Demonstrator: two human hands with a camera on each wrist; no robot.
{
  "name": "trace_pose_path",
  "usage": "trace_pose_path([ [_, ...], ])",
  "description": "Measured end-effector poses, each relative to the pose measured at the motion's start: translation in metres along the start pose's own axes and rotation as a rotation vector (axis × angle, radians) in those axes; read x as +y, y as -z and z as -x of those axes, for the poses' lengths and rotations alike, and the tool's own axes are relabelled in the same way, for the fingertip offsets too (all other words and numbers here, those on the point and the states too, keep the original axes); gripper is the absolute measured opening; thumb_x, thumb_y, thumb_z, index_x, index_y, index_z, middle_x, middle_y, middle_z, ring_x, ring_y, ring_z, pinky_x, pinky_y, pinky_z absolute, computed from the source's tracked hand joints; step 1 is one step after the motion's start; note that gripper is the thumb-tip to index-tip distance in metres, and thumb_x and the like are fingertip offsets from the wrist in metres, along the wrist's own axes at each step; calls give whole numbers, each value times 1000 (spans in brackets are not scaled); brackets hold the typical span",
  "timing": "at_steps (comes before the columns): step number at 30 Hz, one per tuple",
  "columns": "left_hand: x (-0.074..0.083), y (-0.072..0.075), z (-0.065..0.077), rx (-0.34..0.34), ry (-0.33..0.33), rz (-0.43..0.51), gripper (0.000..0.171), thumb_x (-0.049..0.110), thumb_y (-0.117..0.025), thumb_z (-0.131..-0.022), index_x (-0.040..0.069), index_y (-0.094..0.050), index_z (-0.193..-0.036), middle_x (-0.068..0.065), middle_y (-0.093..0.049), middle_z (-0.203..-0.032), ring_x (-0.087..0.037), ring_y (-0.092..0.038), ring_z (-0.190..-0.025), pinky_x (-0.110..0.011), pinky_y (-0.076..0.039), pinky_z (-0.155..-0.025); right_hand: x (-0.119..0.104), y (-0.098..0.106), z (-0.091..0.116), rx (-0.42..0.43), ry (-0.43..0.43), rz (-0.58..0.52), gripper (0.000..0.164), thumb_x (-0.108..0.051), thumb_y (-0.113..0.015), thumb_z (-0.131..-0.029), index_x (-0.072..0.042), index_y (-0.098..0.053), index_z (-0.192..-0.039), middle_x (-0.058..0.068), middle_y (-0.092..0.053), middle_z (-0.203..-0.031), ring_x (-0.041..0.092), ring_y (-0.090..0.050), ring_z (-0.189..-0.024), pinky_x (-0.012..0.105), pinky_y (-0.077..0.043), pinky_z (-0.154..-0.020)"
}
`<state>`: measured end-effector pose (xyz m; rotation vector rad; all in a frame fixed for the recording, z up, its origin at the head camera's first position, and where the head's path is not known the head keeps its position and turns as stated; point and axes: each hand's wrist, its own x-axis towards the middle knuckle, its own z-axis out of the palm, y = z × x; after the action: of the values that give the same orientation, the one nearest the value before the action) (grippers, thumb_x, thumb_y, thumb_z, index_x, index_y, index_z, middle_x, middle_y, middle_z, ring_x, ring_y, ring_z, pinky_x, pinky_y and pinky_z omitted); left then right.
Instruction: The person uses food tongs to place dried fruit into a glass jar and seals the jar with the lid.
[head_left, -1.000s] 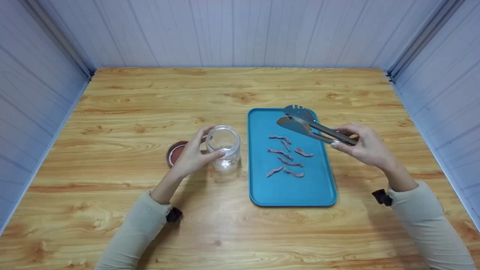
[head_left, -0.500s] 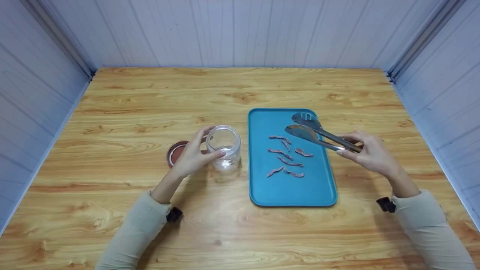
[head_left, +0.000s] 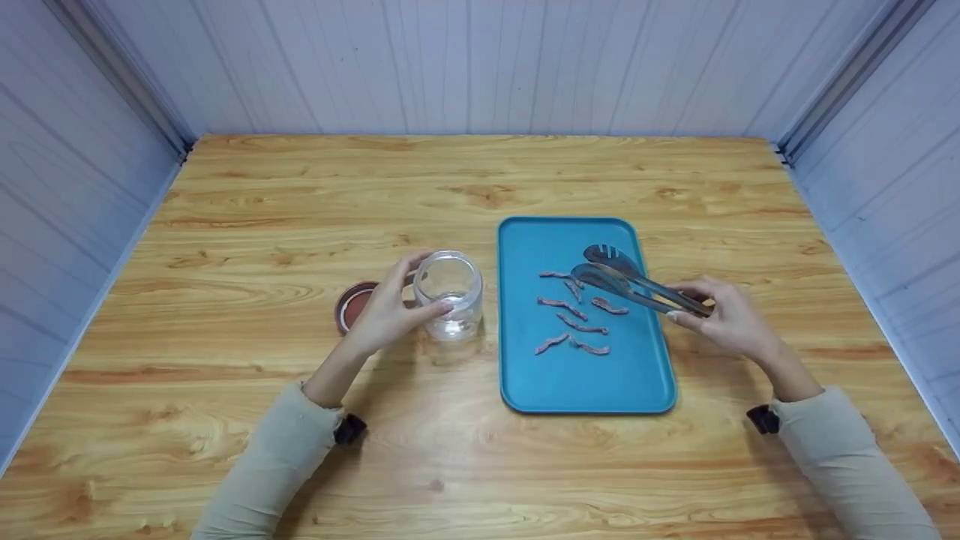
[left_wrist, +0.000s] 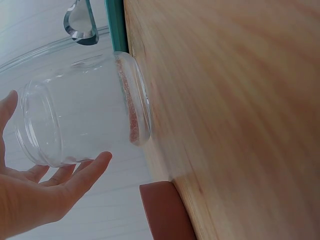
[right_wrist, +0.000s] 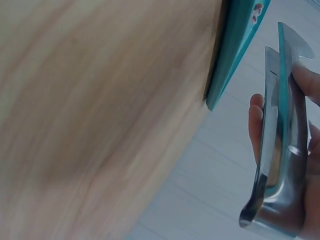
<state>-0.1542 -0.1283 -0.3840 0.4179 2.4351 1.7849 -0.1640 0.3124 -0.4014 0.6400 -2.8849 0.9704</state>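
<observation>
My left hand (head_left: 388, 309) holds a clear jar (head_left: 450, 330), thumb on one side and fingers round the other. The jar stands upright and lidless on the table. In the left wrist view a reddish band (left_wrist: 129, 102) shows near its base; whether it lies inside I cannot tell. Metal serving tongs (head_left: 652, 285) are gripped in my right hand (head_left: 731, 319), their tips apart above the blue tray (head_left: 585, 386). Several thin reddish-brown strips, seemingly dried meat (head_left: 581, 324), lie on that tray. The tong heads partly cover the upper strips.
A reddish-brown lid (head_left: 354, 306) lies left of the jar, partly hidden behind my left hand. Wood-grain table (head_left: 450, 465) surrounds the tray and jar. Pale panel walls (head_left: 480, 67) rise at the back and both sides.
The tongs have come down and nearer over the tray, toward the strips, with a slight shift to the right. My left hand and the jar have stayed put.
</observation>
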Motion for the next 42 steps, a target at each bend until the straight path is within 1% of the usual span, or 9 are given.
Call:
trace_pose_path([
  [4,20,0,6,-14,20,-14,70,10,-70,-75,-2,-31,-132,-21,-37,-128,-33,-37,-115,-40,-43,-85,1,-3,-1,3,-5,3,32,-14,-67,-79,-2,-62,-108,5,-56,-84,17,-48,-69,24,-40,-51],
  [6,23,0,7,-18,26,-25,70,10,-70,-76,-2,-30,-132,-22,-36,-128,-33,-37,-116,-38,-43,-85,2,-5,-1,6,-5,10,30,-15,-67,-79,-3,-62,-107,4,-56,-84,17,-47,-69,25,-37,-51],
  [12,22,0,7,-19,26,-18,70,9,-70,-76,-2,-30,-132,-24,-34,-129,-34,-36,-116,-39,-42,-86,2,-9,-3,11,8,7,29,-15,-67,-79,-2,-63,-105,5,-58,-86,17,-48,-71,26,-38,-53],
  [18,22,0,6,-19,29,-19,69,10,-70,-76,-1,-31,-132,-22,-35,-128,-34,-36,-116,-39,-42,-86,1,-13,-4,21,14,31,27,-12,-68,-78,-1,-64,-102,4,-59,-84,16,-49,-71,27,-39,-53],
  [25,23,0,7,-15,34,-31,69,10,-70,-76,-2,-30,-132,-23,-35,-129,-38,-34,-117,-39,-42,-87,-1,-14,-4,-23,-37,31,26,-8,-66,-78,-2,-63,-104,5,-58,-85,17,-49,-73,30,-40,-57],
  [27,23,0,7,-15,40,-41,69,10,-70,-76,-1,-30,-132,-22,-35,-129,-36,-35,-117,-38,-42,-87,-1,-15,-4,-32,-46,30,26,-7,-66,-78,-1,-62,-103,5,-58,-85,18,-50,-73,31,-40,-58],
  [32,19,0,7,-15,21,-34,70,10,-70,-76,-2,-30,-132,-22,-35,-129,-37,-35,-117,-39,-42,-86,-2,-17,-4,-38,-65,25,23,-7,-66,-78,-1,-62,-100,6,-59,-84,18,-50,-73,31,-40,-58],
  [39,-10,0,-2,-4,-13,-27,73,21,-73,-73,6,-33,-133,-18,-36,-129,-36,-36,-117,-38,-44,-84,-3,-18,-6,-39,-62,16,18,-5,-65,-79,-1,-63,-96,5,-59,-82,17,-51,-71,31,-40,-58],
  [42,-13,0,-3,3,-22,-37,74,23,-73,-73,8,-33,-133,-18,-37,-129,-35,-36,-116,-37,-44,-83,-2,-18,-6,-29,-59,15,17,-4,-64,-79,0,-63,-95,6,-58,-81,17,-51,-70,31,-41,-58],
])
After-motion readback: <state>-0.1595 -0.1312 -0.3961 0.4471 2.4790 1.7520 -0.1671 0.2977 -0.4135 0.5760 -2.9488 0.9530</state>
